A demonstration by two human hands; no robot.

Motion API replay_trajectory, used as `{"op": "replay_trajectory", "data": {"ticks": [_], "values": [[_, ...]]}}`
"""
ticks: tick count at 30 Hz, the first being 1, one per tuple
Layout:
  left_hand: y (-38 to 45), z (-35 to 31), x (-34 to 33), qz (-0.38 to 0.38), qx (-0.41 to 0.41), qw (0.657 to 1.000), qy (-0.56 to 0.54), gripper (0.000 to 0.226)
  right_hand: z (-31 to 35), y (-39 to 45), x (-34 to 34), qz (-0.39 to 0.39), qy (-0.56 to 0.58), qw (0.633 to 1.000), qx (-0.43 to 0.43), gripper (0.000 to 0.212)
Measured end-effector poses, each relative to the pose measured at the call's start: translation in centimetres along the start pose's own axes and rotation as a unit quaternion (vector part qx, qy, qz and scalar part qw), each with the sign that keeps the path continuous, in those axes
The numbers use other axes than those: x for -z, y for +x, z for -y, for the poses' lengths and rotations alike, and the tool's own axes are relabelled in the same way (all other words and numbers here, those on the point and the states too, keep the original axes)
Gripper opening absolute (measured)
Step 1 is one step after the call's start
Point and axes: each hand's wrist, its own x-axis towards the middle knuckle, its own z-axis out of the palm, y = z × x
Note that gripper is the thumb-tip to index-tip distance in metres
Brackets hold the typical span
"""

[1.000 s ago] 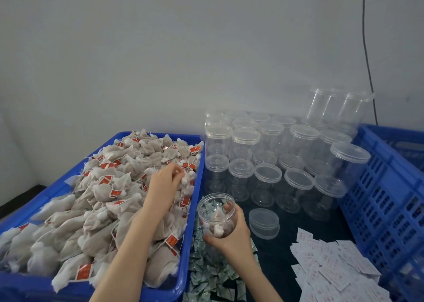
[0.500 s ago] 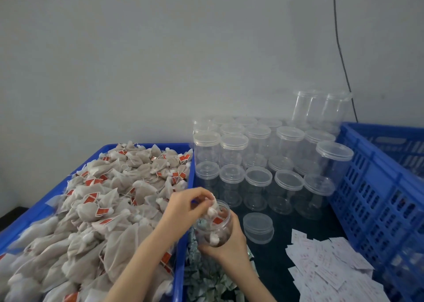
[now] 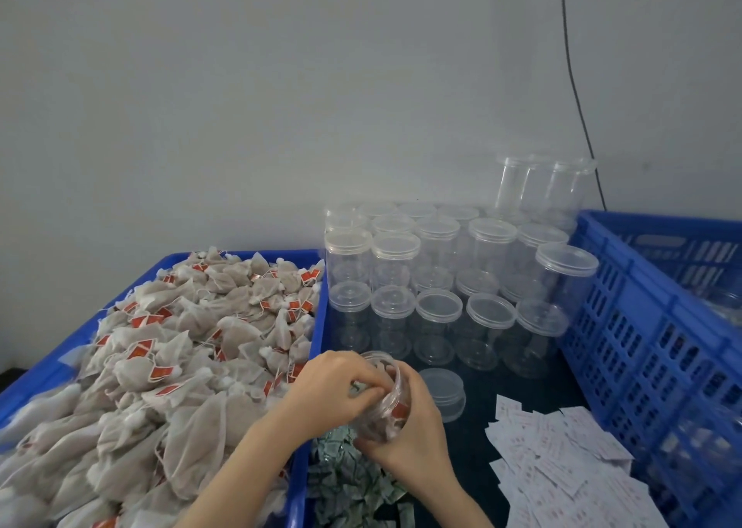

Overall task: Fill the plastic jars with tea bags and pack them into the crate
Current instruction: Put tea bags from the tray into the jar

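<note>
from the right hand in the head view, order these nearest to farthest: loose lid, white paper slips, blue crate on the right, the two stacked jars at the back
From the right hand, which grips the open jar:
1. Loose lid, just right of the hand.
2. White paper slips, spread lower right.
3. Blue crate, along the right edge.
4. Two stacked jars, at the back by the wall.

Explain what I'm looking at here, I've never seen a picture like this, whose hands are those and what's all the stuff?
No machine here: a person wears a camera on the head, looking down at their own hands. The right hand holds an open jar; the left hand has its fingers at the jar's mouth, over tea bags inside. Left is a blue bin heaped with tea bags. Behind stand empty lidded jars, a loose lid nearby. Right is a blue crate, with white slips in front.
</note>
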Motion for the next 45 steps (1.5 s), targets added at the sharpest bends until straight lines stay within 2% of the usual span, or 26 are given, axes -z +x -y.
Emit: {"op": "replay_trajectory", "data": {"ticks": [2,5,13,17,20,23,29,33,38,45], "values": [[0.1,-0.2,-0.2,0.041,0.013,0.999,0.034,0.023,-0.1,-0.4,0.2,0.003,0.003,1.0,0.0,0.082],[0.3,-0.9,-0.7,0.058,0.015,0.997,0.044,0.03,-0.4,-0.8,0.6,-0.008,0.009,1.0,-0.009,0.085],[0.8,-1.6,-1.5,-0.031,-0.055,0.998,0.031,0.028,-1.6,-1.2,2.2,-0.053,0.034,0.998,-0.009,0.089],[1.7,-1.2,-0.8,-0.043,-0.024,0.998,0.039,0.028,-2.5,-1.7,3.3,-0.089,0.047,0.995,0.001,0.082],[2.8,-0.5,-0.8,0.055,0.048,0.992,0.107,0.031,-3.4,-2.2,4.5,-0.104,0.055,0.993,-0.002,0.085],[3.8,0.1,-1.9,0.162,0.091,0.967,0.176,0.031,-4.4,-2.7,5.4,-0.114,0.079,0.99,-0.019,0.086],[5.1,0.4,-4.7,0.298,0.125,0.924,0.205,0.035,-6.4,-4.1,6.2,-0.142,0.086,0.985,-0.048,0.085],[5.5,-0.5,-6.7,0.338,0.109,0.904,0.239,0.039,-8.1,-4.7,5.9,-0.172,0.097,0.975,-0.1,0.092],[4.4,-0.6,-9.1,0.384,0.114,0.869,0.292,0.036,-9.4,-4.8,5.5,-0.192,0.079,0.972,-0.114,0.1],[4.1,0.0,-9.5,0.38,0.119,0.86,0.319,0.032,-9.9,-5.1,4.8,-0.181,0.085,0.977,-0.081,0.102]]}}
